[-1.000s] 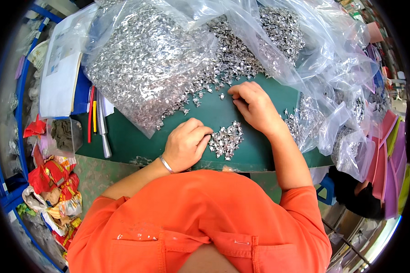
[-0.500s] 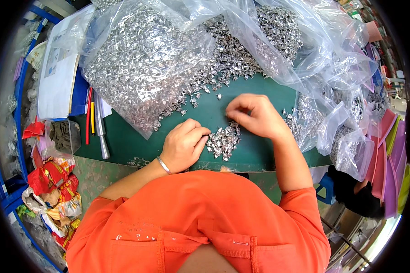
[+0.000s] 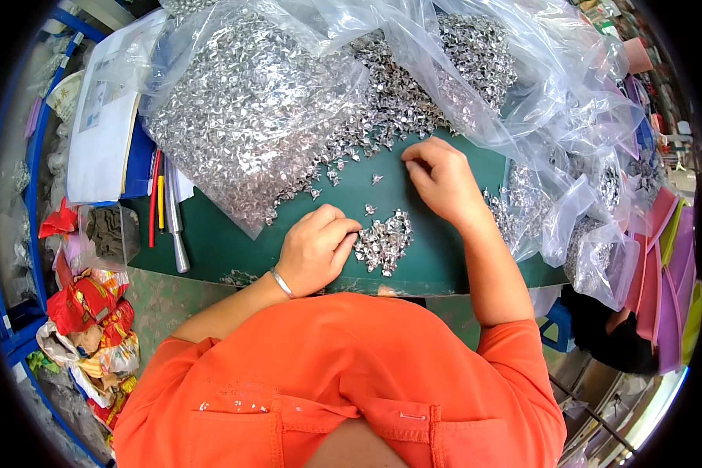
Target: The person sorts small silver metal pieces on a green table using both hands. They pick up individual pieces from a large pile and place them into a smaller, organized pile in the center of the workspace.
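Observation:
A small pile of shiny silver metal pieces [image 3: 384,243] lies on the green tabletop near its front edge. My left hand [image 3: 316,243], a bangle at its wrist, rests against the pile's left side. Its thumb and forefinger are pressed together; anything between them is hidden. Beyond the pile and to its right, my right hand [image 3: 443,181] hovers low with fingers curled into a pinch. What it holds, if anything, is too small to tell. Two loose pieces lie apart: one metal piece [image 3: 370,209] just above the pile, another metal piece [image 3: 377,179] farther off.
A large clear plastic bag [image 3: 249,117] full of similar pieces covers the back left. Behind my right hand spreads a heap of loose pieces [image 3: 402,97] under plastic. More filled bags [image 3: 526,195] stand right. Pens [image 3: 161,195], a metal rod [image 3: 176,234] and papers [image 3: 101,132] lie left.
My right hand has moved away from the pile, farther back and slightly right. One piece now shows just above the pile, and the farther loose piece sits slightly nearer. My left hand stays put.

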A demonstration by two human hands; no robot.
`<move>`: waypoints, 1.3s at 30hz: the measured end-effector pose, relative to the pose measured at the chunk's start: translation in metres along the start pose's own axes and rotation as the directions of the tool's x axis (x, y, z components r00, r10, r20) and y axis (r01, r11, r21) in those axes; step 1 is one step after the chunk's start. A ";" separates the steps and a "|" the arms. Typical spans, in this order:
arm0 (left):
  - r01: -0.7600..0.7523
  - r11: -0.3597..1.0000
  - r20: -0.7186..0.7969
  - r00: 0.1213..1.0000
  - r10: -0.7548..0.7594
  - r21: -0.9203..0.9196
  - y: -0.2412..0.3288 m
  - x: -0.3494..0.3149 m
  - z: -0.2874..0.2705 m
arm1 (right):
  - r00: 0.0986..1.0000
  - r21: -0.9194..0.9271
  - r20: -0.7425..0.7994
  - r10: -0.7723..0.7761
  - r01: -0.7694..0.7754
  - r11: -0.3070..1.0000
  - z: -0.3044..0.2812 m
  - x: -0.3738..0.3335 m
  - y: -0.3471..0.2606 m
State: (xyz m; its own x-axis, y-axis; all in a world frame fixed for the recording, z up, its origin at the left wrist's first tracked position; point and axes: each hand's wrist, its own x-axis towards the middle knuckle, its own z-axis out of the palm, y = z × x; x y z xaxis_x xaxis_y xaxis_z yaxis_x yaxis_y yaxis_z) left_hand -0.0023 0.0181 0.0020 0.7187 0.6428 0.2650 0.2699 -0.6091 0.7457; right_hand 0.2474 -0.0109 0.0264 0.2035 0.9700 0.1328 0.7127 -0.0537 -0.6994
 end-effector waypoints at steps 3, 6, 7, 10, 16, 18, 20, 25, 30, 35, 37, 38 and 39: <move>0.002 1.000 0.003 1.000 -0.002 0.002 -0.001 -0.001 0.000 | 0.997 0.022 -0.018 -0.076 0.077 0.997 -0.001 -0.001 -0.002; -0.008 1.000 0.008 1.000 0.008 0.006 -0.002 0.000 0.001 | 0.964 0.089 0.019 -0.265 0.262 0.961 0.016 -0.003 -0.007; -0.009 1.000 0.006 1.000 0.009 0.006 -0.001 0.001 0.000 | 0.946 0.061 0.039 -0.323 0.321 0.945 0.022 -0.004 -0.008; -0.010 1.000 0.007 1.000 0.010 0.011 -0.001 0.000 0.000 | 0.956 0.081 0.030 -0.291 0.288 0.954 0.023 -0.007 -0.006; 0.075 0.996 0.144 0.987 -0.068 -0.045 0.002 0.000 -0.014 | 0.928 0.201 0.267 -0.260 0.211 0.957 -0.015 -0.037 -0.003; 0.109 0.991 0.238 0.967 -0.088 -0.077 0.004 0.004 -0.021 | 0.894 0.110 0.321 -0.311 0.291 0.950 -0.013 -0.058 -0.003; 0.010 0.999 0.274 0.962 -0.001 -0.034 0.003 0.007 -0.018 | 0.870 -0.036 0.350 -0.346 0.382 0.924 0.005 -0.073 -0.013; 0.226 0.940 0.196 0.964 -0.179 -0.255 0.002 0.005 0.000 | 0.890 -0.144 0.117 -0.441 0.455 0.879 0.045 -0.066 -0.025; 0.354 0.866 0.141 0.935 -0.325 -0.353 -0.003 0.010 -0.004 | 0.825 -0.216 0.019 -0.565 0.555 0.803 0.053 -0.043 -0.015; 0.360 0.876 0.145 0.933 -0.331 -0.321 -0.008 0.007 -0.008 | 0.844 -0.105 -0.092 -0.529 0.520 0.848 0.047 -0.040 -0.019; 0.335 0.893 0.142 0.941 -0.306 -0.299 -0.010 0.008 -0.008 | 0.909 0.033 -0.082 -0.409 0.413 0.910 0.043 -0.038 -0.023; 0.333 0.898 0.148 0.942 -0.301 -0.289 -0.008 0.010 -0.009 | 0.949 0.133 -0.070 -0.308 0.315 0.940 0.044 -0.039 -0.025; 0.330 0.902 0.153 0.942 -0.298 -0.279 -0.007 0.011 -0.009 | 0.978 0.230 -0.047 -0.206 0.211 0.950 0.042 -0.037 -0.025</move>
State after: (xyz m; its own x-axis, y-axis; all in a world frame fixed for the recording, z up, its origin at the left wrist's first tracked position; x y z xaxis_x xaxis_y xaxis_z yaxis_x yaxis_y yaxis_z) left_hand -0.0024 0.0334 0.0057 0.6945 0.7165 -0.0658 0.3023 -0.2076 0.9303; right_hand 0.1938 -0.0359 0.0099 0.0837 0.9482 0.3063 0.5658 0.2078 -0.7979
